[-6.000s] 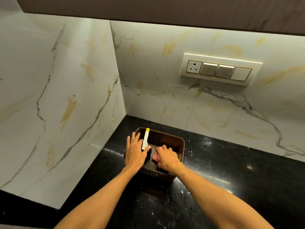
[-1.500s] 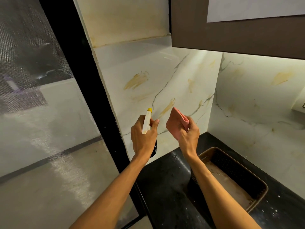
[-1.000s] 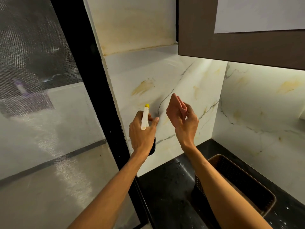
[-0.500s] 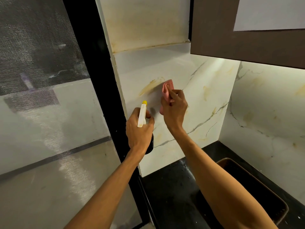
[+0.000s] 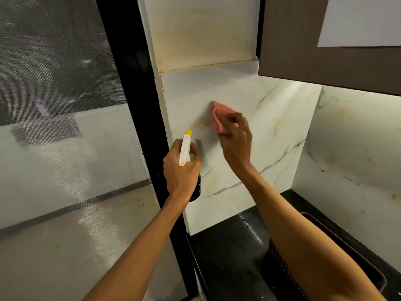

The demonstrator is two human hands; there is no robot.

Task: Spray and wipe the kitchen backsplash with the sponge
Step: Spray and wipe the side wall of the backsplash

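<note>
My right hand (image 5: 235, 142) presses a pink sponge (image 5: 219, 117) flat against the white marble backsplash (image 5: 271, 131) on the left side wall, high up near its top edge. My left hand (image 5: 181, 170) grips a spray bottle (image 5: 185, 146) with a white head and yellow nozzle tip, its dark body mostly hidden under my palm. The bottle is held upright just left of and below the sponge, nozzle towards the wall.
A brown perforated basket (image 5: 355, 253) sits on the black countertop (image 5: 230, 253) under my right forearm. A dark wall cabinet (image 5: 325, 51) hangs above right. A black window frame (image 5: 134, 88) with mesh screen borders the marble on the left.
My right hand has gone from holding the sponge in the air to pressing it on the marble and sliding it right. The view has tilted left and up. The bottle stays raised.
</note>
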